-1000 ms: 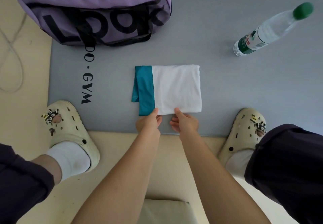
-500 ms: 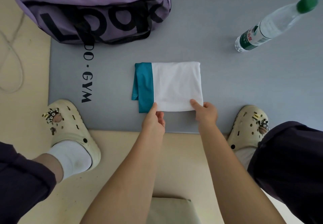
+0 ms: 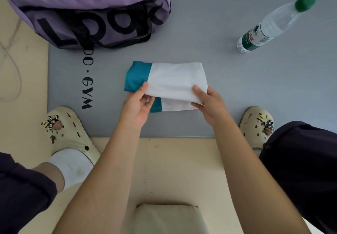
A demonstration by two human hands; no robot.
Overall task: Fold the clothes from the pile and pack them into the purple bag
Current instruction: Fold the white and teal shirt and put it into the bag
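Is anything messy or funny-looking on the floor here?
Only one thing: the water bottle appears to lie on its side on the grey mat, its green cap on. Nothing is spilled. Both hands hold the neatly folded white and teal garment.

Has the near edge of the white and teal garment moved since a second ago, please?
Yes. Both hands, left hand and right hand, have lifted the white and teal garment's near edge off the grey mat, folding it toward the purple bag.
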